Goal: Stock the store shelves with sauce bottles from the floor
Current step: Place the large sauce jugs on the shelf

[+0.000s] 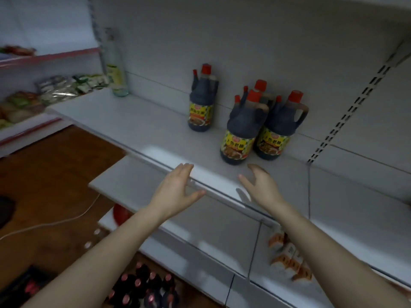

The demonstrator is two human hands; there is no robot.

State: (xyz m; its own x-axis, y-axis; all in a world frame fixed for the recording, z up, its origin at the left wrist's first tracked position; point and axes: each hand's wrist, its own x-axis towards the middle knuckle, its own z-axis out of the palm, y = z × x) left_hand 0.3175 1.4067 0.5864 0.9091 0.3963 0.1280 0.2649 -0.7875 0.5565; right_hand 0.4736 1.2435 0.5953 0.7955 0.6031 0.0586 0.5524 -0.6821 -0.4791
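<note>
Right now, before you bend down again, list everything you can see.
sauce jugs: four, dark with red caps, upright on the white shelf, three clustered right, one apart
clear bottle: one, pale green label, shelf's left end
floor bottles: several, dark with red caps, bottom of view
orange packets: several, lower shelf
snack packets: many, green and silver, left shelving
left hand: open, empty
right hand: open, empty

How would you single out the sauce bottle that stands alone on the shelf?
Start at the white shelf above both open hands. Three dark red-capped bottles cluster at its right. The lone bottle stands apart to their left, near the back wall, touching no other bottle.
</note>
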